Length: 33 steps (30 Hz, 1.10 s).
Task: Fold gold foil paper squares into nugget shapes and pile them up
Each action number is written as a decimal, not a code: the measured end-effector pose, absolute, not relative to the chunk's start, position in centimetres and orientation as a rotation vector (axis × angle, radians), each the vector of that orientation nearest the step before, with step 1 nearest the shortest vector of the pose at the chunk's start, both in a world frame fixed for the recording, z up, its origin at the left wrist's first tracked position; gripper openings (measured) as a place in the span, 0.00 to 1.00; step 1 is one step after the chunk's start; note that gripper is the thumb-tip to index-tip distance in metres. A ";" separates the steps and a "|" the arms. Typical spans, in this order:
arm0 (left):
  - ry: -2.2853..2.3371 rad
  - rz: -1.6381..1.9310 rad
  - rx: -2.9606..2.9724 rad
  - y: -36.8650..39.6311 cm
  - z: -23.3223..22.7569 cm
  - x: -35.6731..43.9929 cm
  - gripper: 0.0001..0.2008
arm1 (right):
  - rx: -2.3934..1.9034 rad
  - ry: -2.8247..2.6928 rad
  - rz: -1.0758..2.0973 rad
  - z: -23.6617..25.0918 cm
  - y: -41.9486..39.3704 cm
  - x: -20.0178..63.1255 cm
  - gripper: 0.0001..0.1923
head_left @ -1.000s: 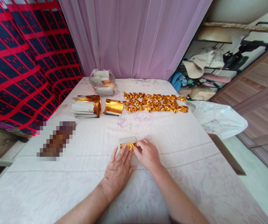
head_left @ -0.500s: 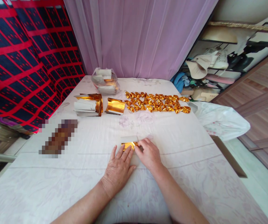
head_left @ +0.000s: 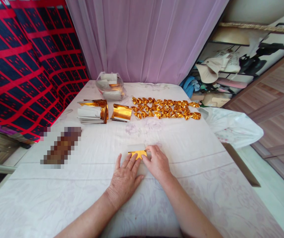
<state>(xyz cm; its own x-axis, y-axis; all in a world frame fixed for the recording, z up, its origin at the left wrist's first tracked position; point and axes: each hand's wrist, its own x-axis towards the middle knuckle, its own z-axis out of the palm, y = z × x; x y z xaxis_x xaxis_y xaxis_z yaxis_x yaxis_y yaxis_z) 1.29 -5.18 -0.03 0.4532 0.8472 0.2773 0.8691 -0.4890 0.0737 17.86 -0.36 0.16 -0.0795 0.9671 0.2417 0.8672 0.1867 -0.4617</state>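
A small sheet of gold foil paper (head_left: 137, 152) with a pale backing lies flat on the white cloth-covered table (head_left: 181, 155). My left hand (head_left: 124, 177) lies flat beside it, fingertips pressing on its near left part. My right hand (head_left: 157, 162) pinches and folds its right edge with thumb and fingers. Much of the sheet is hidden under both hands.
Rows of several folded gold paper pieces (head_left: 165, 108) lie further back. To their left sit a curled gold sheet (head_left: 121, 112), a stack of foil sheets (head_left: 92, 111) and a clear plastic bag of sheets (head_left: 110, 86). A white plastic bag (head_left: 231, 127) hangs at the right table edge. A blurred patch (head_left: 61, 146) lies left.
The fold on the gold sheet has shifted a little; my right fingers have moved slightly along its right edge. My left hand stays pressed in place.
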 end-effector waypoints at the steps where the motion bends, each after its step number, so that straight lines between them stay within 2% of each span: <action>1: -1.551 -0.436 -2.606 -5.2 0.0 1.3 0.25 | -1.714 -1.977 0.269 0.2 -0.4 17.9 0.10; 9: -1.544 -0.422 -2.639 -5.1 0.3 1.0 0.26 | -1.708 -2.040 0.325 0.8 -0.5 18.0 0.01; 18: -1.500 -0.431 -2.653 -4.9 0.0 0.7 0.27 | -1.718 -2.061 0.320 1.0 -0.5 18.0 0.03; 27: -1.442 -0.423 -2.698 -4.7 -0.1 -0.1 0.26 | -1.582 -2.051 0.596 0.6 0.1 19.3 0.06; 33: -1.388 -0.417 -2.810 -4.1 0.1 -1.5 0.25 | -1.547 -2.053 0.641 0.5 0.4 19.7 0.08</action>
